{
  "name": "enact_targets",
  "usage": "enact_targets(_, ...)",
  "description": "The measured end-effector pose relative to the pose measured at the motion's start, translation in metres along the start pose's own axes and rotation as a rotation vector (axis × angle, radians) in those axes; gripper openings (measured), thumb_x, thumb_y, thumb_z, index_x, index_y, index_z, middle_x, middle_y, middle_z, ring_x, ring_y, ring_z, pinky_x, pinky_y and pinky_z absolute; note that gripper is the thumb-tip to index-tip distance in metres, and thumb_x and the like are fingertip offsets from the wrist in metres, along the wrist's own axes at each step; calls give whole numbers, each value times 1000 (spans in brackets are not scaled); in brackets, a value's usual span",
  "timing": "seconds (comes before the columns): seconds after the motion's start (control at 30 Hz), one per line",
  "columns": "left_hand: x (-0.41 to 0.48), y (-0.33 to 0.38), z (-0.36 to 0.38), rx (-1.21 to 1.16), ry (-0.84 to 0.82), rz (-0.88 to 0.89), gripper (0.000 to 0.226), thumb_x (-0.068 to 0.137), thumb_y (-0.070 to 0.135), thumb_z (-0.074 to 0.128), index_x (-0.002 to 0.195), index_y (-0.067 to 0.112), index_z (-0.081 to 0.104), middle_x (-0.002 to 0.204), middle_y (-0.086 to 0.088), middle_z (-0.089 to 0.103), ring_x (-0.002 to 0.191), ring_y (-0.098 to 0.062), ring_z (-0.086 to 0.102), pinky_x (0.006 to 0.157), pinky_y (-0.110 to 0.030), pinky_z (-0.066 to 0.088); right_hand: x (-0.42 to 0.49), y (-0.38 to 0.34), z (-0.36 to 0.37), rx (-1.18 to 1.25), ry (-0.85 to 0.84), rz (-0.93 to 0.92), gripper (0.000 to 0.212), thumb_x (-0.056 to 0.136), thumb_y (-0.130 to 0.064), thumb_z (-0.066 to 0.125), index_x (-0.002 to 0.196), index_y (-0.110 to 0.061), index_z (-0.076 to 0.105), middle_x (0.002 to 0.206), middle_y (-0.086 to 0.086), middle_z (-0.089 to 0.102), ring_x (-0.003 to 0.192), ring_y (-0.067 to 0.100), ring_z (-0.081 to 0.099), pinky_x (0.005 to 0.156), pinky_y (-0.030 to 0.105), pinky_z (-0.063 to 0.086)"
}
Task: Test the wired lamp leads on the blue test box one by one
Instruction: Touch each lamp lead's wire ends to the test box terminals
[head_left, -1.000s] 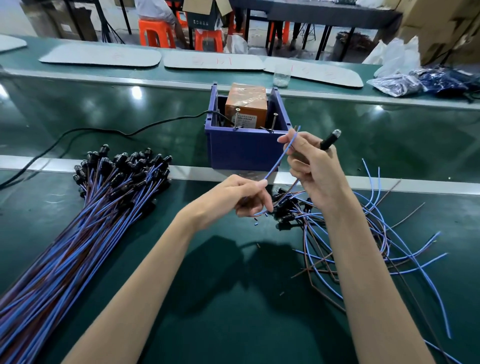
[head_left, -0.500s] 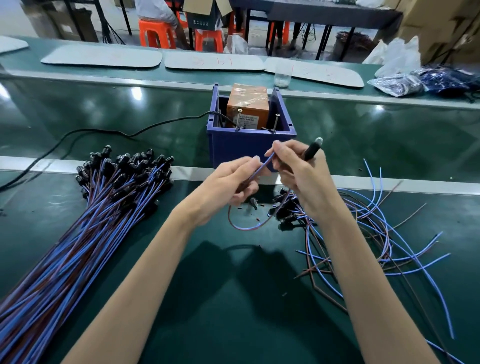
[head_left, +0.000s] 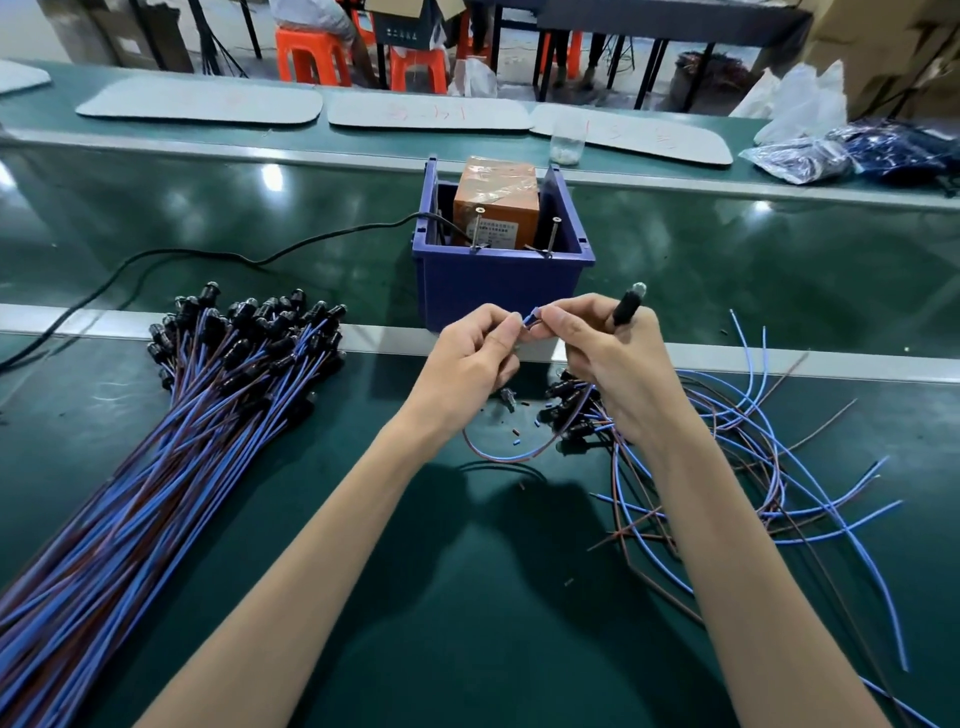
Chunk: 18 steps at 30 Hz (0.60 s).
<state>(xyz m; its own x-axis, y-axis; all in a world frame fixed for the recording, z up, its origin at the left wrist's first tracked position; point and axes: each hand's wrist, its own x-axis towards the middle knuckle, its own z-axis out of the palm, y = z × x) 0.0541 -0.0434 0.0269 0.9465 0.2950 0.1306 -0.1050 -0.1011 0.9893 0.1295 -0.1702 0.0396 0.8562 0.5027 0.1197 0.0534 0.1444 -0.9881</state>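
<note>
The lamp lead (head_left: 625, 312) in the hands is a thin blue wire and a thin brown wire joined to a small black lamp head with a clear tip. It is in the middle of the frame, just in front of the blue plastic test box (head_left: 498, 291).

The left hand (head_left: 470, 358) pinches the wire ends between thumb and finger, with the other fingers curled in. The right hand (head_left: 608, 364) pinches the same ends from the other side. It also grips the black lamp head, which pokes up out of the hand. The rest of the wire hangs in a soft loop below both hands.

The box is square with smooth walls and an open top. Inside sits an orange block wrapped in shiny tape (head_left: 496, 202). Two thin metal pins (head_left: 477, 228) stand at the front rim, apart from each other. The wire ends are not on them.

A thick bundle of the same leads (head_left: 182, 441) lies at the left, with its black heads bunched at the top. Loose curly leads (head_left: 753, 467) spread out at the right.

The dark green shiny mat (head_left: 467, 623) shows as a wide stretch between the two piles, and the arms reach over it. A flat silver strip (head_left: 727, 364) runs across under the hands. A black cable (head_left: 208, 257) snakes from the box to the left edge.
</note>
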Motion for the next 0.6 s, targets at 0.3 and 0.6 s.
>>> enact_targets(0.3,-4,-1,9,54,115,54,22,97,21,55,76,24,61,68,-4,55,59,-12,38,56,-22,32,4,2,-1,-291,1,-48,19,92,-11,63,74,-17,66,62,-6,64,43,0,43,48,11,32)
enact_targets(0.6,-2,-5,6,153,179,-82,25,95,21,58,70,17,58,49,14,42,48,-2,33,48,-11,28,9,14,3,-689,140,-59,20,95,-7,54,76,-9,61,57,-18,55,53,-6,51,55,6,35)
